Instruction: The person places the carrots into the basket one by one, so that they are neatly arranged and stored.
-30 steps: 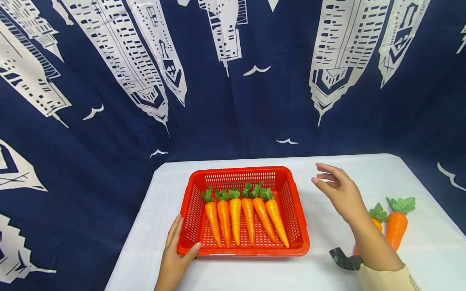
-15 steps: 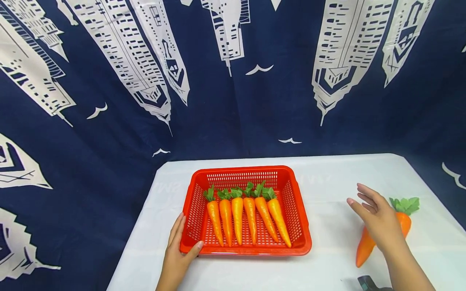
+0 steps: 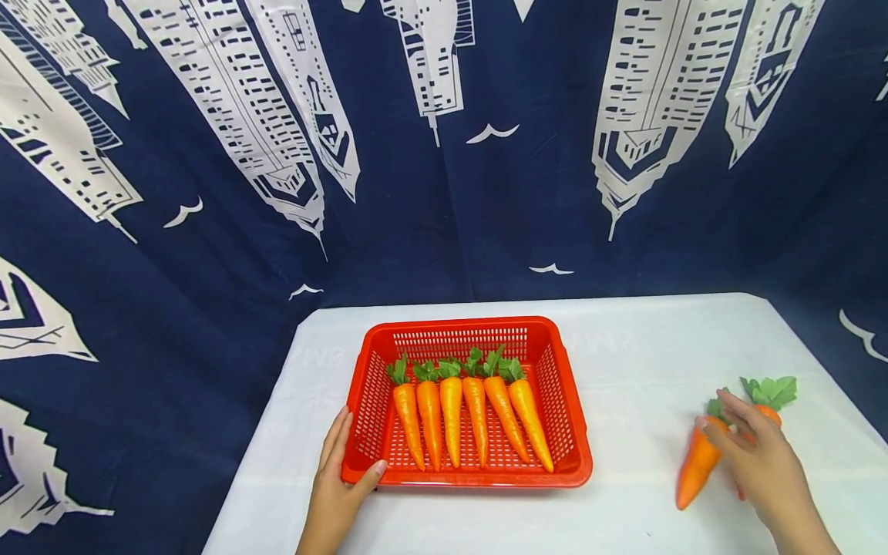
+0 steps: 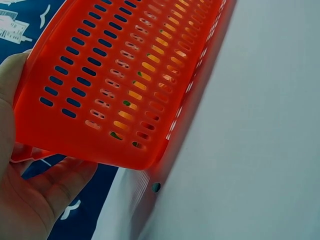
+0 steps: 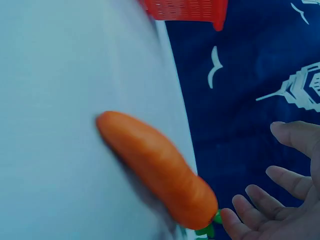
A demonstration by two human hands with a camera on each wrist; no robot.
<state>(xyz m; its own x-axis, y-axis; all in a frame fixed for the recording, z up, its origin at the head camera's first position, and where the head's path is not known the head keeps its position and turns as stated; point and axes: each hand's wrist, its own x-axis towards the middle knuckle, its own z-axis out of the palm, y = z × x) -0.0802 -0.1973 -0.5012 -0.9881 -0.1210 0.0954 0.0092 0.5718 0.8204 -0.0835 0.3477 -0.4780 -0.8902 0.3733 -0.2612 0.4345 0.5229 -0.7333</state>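
A red plastic basket with slotted walls stands on the white table. Several slim orange carrots lie side by side in it, leafy tops toward the back. My left hand grips the basket's near left corner, thumb on the front rim and fingers along the left wall. Over at the right, my right hand hovers over two thicker carrots with its fingers spread. The nearer carrot shows beside my thumb; the other carrot is mostly hidden behind the hand. In the right wrist view, the fingers are apart from the carrot's thick end.
The white table extends between the basket and the two thick carrots. A dark blue cloth printed with white buildings and birds hangs behind the table and along its sides.
My right hand has moved right and toward me, from beside the basket to over the two thick carrots. The left hand and the basket have stayed in place.
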